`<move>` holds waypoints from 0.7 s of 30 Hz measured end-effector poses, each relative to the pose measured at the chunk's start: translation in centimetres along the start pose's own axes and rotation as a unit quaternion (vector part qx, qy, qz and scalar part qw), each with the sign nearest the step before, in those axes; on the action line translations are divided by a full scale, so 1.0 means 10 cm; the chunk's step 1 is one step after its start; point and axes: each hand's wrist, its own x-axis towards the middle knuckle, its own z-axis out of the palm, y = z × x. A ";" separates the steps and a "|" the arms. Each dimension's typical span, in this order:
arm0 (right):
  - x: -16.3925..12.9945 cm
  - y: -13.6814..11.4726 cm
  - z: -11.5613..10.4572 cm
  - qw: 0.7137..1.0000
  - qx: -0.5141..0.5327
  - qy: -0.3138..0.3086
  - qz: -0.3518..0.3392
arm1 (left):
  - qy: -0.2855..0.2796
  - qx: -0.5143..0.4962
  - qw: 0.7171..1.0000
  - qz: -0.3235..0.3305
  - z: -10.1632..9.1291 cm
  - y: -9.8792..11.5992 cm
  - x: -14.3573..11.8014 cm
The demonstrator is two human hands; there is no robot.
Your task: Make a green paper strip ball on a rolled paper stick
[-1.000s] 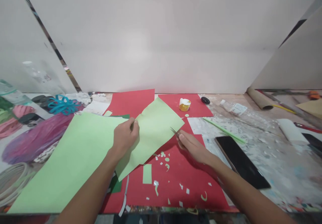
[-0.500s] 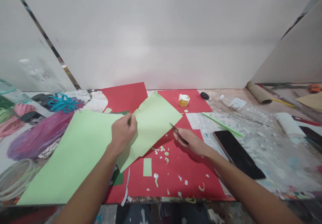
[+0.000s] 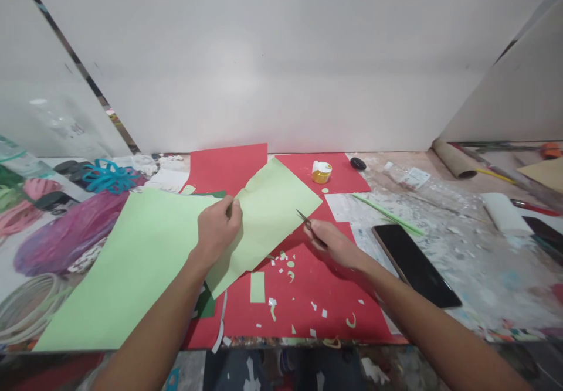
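Observation:
My left hand [image 3: 219,225] pinches the left part of a light green sheet of paper [image 3: 275,209], which is tilted with one corner towards the wall. In my right hand [image 3: 332,243] is a pair of small scissors [image 3: 309,224], its tips over the sheet's right edge. The fingers hide most of the scissor handles. Beneath lies a red sheet [image 3: 316,285] strewn with several small green and white paper scraps. A small green paper rectangle [image 3: 257,287] rests on it. A larger green sheet [image 3: 118,268] spreads under my left forearm.
To the right are a black phone [image 3: 416,265], a green strip [image 3: 387,214] and a clear plastic bottle [image 3: 422,183]. A tape roll [image 3: 321,172] sits on red paper at the back. Ribbons [image 3: 109,177] and a purple bag [image 3: 65,233] crowd the left. A white panel [image 3: 281,86] stands behind.
The held green sheet has shifted slightly to the right relative to the scissors. Both hands keep their grip, and the red sheet at the back left shows a little further right.

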 end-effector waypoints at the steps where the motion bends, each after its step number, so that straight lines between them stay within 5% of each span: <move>1: 0.00 -0.01 0.00 1.000 0.002 0.001 0.005 | -0.001 0.001 1.000 -0.002 0.00 0.00 0.00; 21: 0.02 0.03 0.01 0.998 0.059 0.012 0.012 | 0.001 -0.017 1.000 0.002 -0.02 0.00 0.00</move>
